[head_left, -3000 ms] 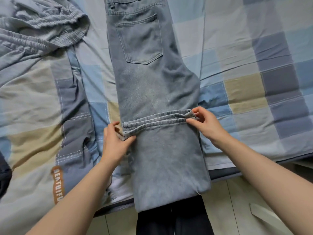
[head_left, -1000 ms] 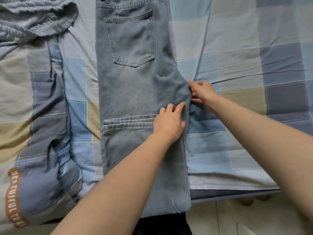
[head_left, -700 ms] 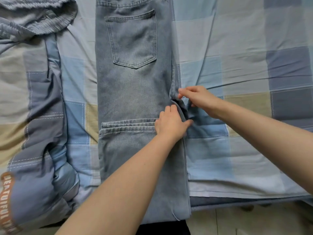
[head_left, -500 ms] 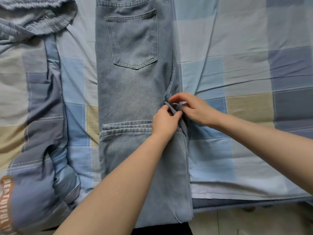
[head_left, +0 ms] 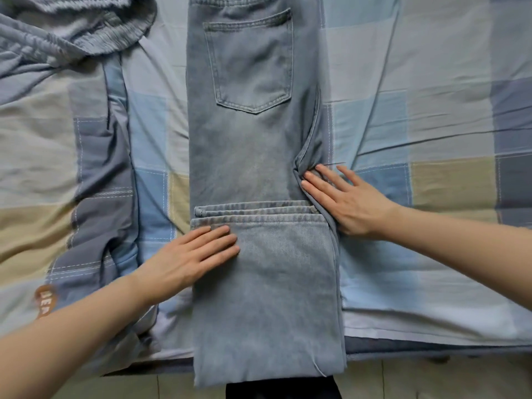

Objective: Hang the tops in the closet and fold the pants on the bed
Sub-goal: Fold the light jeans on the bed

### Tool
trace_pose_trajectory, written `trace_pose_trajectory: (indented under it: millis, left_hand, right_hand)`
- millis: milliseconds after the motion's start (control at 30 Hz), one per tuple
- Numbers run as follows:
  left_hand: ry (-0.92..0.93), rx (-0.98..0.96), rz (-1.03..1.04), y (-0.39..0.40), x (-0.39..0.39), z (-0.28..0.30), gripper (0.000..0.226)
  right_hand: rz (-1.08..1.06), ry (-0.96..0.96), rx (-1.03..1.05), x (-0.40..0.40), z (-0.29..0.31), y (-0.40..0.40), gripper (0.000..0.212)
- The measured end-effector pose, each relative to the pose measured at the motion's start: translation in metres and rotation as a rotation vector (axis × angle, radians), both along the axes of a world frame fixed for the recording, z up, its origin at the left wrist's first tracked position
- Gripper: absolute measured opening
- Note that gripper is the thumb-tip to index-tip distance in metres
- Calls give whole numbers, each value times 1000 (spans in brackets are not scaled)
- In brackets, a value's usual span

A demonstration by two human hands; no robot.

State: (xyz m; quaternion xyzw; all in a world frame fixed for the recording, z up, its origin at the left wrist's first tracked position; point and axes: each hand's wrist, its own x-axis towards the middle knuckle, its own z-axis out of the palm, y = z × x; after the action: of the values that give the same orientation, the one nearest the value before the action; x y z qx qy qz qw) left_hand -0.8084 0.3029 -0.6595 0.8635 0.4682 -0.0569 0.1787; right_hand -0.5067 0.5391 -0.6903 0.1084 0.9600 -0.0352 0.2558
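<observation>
Light blue jeans [head_left: 247, 156] lie lengthwise on the checked bed sheet [head_left: 403, 110], folded in half along their length, back pocket up. The leg ends are folded up so the hems lie across the middle. My left hand [head_left: 190, 260] lies flat with straight fingers on the left side of the folded-up legs, just below the hems. My right hand [head_left: 345, 200] lies flat against the jeans' right edge, fingertips at the tucked crotch fold. The lower fold hangs over the bed's front edge.
A grey ribbed garment [head_left: 77, 27] lies bunched at the top left. A blue-grey garment [head_left: 98, 197] with orange lettering stretches down the left side. The bed's front edge [head_left: 431, 349] runs along the bottom, with tiled floor [head_left: 431, 378] below it.
Both hands were pinching and tucking the crotch flap at the jeans' right edge. Now my left hand has moved to the left side and both hands lie flat on the jeans.
</observation>
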Motion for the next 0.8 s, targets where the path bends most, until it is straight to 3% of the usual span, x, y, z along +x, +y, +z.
trace_pose_trajectory:
  millis: [100, 200, 367, 500, 567, 633, 733, 800]
  left_hand:
    - [84, -40, -106, 6, -9, -6, 69]
    - [64, -9, -156, 9, -17, -18, 61]
    - [62, 4, -106, 10, -12, -26, 59]
    - [-68, -9, -8, 17, -15, -20, 48]
    - [-229, -110, 108, 24, -18, -17, 44]
    - [-386, -309, 259, 35, -22, -10, 48]
    - [-536, -616, 560, 70, -36, 8, 36]
    - [-731, -811, 863, 95, -58, 9, 32]
  right_hand:
    - [13, 32, 23, 0, -3, -8, 93]
    - [78, 76, 0, -2, -2, -5, 69]
    - [215, 57, 29, -3, 1, 0, 64]
    - [138, -6, -14, -6, 1, -7, 71]
    - [52, -50, -87, -4, 2, -8, 90]
    - [-58, -72, -187, -2, 5, -9, 96]
    - [-382, -5, -527, -4, 14, -3, 77]
    - [-729, 75, -755, -13, 19, 8, 45]
